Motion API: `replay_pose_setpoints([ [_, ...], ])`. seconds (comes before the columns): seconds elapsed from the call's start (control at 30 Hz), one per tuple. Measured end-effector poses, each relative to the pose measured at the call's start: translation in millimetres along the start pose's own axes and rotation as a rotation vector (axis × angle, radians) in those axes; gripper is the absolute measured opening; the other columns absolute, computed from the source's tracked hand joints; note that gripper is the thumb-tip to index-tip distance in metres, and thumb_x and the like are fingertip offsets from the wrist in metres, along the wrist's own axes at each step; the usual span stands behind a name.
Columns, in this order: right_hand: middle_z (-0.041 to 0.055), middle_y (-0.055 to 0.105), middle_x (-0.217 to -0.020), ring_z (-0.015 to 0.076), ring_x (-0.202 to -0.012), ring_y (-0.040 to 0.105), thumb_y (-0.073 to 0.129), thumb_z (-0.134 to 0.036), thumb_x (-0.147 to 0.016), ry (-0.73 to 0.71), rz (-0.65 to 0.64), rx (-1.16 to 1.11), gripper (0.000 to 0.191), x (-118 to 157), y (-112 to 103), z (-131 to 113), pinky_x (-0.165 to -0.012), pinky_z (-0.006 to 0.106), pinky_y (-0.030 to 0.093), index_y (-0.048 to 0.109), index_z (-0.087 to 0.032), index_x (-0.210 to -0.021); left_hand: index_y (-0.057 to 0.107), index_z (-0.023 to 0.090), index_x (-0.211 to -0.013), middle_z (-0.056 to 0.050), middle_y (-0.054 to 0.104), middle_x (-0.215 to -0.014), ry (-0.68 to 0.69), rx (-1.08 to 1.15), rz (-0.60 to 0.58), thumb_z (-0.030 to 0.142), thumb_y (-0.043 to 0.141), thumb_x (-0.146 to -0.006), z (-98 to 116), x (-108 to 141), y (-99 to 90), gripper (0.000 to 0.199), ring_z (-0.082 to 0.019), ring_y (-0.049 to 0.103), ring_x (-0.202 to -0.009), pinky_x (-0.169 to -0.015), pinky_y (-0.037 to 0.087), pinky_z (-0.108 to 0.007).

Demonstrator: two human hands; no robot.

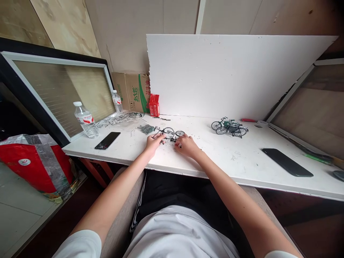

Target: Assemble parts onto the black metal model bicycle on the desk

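Behind the white tabletop (215, 147), a ragged-edged white panel (228, 75) is stood. Near the tabletop's front edge, a small black spoke-wheeled model bicycle (169, 133) is grasped by the left hand (154, 143), its frame partly covered; whether anything is gripped by the curled right hand (187, 145) cannot be told.

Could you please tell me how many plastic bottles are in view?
2: the front bottle stands at the desk's left end; the rear bottle stands farther back by the cardboard box. Others may be hidden.

White table (252, 143) before pale wall (129, 36)
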State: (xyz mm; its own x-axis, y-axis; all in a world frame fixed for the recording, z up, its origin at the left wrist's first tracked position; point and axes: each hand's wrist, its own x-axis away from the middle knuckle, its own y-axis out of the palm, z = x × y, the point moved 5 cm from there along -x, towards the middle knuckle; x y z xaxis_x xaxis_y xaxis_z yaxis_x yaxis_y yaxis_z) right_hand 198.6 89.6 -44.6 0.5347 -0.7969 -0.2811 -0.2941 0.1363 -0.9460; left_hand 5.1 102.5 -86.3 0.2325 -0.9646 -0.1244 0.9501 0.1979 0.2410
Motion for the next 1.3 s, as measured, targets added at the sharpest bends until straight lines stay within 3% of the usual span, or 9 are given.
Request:
replay_pose_setpoints([
  [0.2, 0.0139, 0.077, -0.106, 0.0342, -0.119, 0.058, 0.067, -0.019, -0.098, -0.007, 0.007, 0.019, 0.016, -0.5, 4.3, -1.8, -0.096, 0.043, 0.045, 0.079, -0.021, -0.088, 0.073, 0.017, -0.080, -0.007, 0.075, -0.090, 0.003, 0.006, 0.000, 0.040, 0.094, -0.066, 3.0, 2.4, 1.4, 0.035, -0.012, 0.063, -0.065, -0.060, 0.041, -0.027],
  [0.5, 0.0167, 0.068, -0.128, 0.0353, -0.127, 0.053, 0.062, -0.026, -0.101, 0.128, 0.004, -0.010, 0.017, -2.1, 16.5, 7.3, -0.100, 0.043, 0.048, 0.077, -0.017, -0.100, 0.074, 0.016, -0.082, -0.008, 0.076, -0.093, 0.000, -0.019, -0.003, 0.041, 0.094, -0.068, 1.9, 1.6, 1.1, 0.035, -0.012, 0.063, -0.065, -0.059, 0.039, -0.026],
  [0.7, 0.0259, 0.065, -0.128, 0.0410, -0.125, 0.050, 0.045, -0.024, -0.108, 0.040, 0.032, 0.181, 0.031, -1.4, 25.6, -0.9, -0.097, 0.052, 0.046, 0.073, -0.013, -0.111, 0.073, 0.017, -0.082, -0.007, 0.076, -0.092, 0.006, -0.012, -0.025, 0.042, 0.095, -0.066, 1.9, 2.2, 2.0, 0.037, -0.012, 0.064, -0.065, -0.059, 0.040, -0.026],
  [0.87, 0.0266, 0.064, -0.124, 0.0419, -0.119, 0.050, 0.038, -0.019, -0.108, 0.013, 0.059, 0.235, 0.032, 0.5, 28.5, -4.6, -0.093, 0.052, 0.044, 0.070, -0.012, -0.112, 0.073, 0.017, -0.080, -0.007, 0.076, -0.091, 0.003, -0.010, -0.031, 0.041, 0.096, -0.065, 2.3, 3.2, 3.5, 0.036, -0.013, 0.063, -0.065, -0.058, 0.040, -0.026],
  [1.1, 0.0167, 0.066, -0.115, 0.0324, -0.109, 0.054, 0.043, -0.005, -0.097, 0.108, 0.111, -0.047, 0.026, -2.9, 28.2, 6.5, -0.088, 0.042, 0.046, 0.064, -0.019, -0.104, 0.075, 0.016, -0.082, -0.007, 0.075, -0.090, 0.065, 0.012, -0.045, 0.044, 0.096, -0.066, 3.6, 2.5, 3.7, 0.039, -0.012, 0.060, -0.065, -0.060, 0.041, -0.027],
  [1.3, 0.0136, 0.068, -0.104, 0.0314, -0.107, 0.051, 0.043, -0.007, -0.099, 0.078, 0.280, -0.221, 0.022, -4.2, 21.1, 9.9, -0.095, 0.042, 0.044, 0.061, -0.019, -0.095, 0.074, 0.016, -0.083, -0.005, 0.073, -0.085, 0.116, 0.059, -0.067, 0.042, 0.098, -0.066, 5.4, 3.2, 5.2, 0.039, -0.014, 0.064, -0.073, -0.072, 0.051, -0.028],
])
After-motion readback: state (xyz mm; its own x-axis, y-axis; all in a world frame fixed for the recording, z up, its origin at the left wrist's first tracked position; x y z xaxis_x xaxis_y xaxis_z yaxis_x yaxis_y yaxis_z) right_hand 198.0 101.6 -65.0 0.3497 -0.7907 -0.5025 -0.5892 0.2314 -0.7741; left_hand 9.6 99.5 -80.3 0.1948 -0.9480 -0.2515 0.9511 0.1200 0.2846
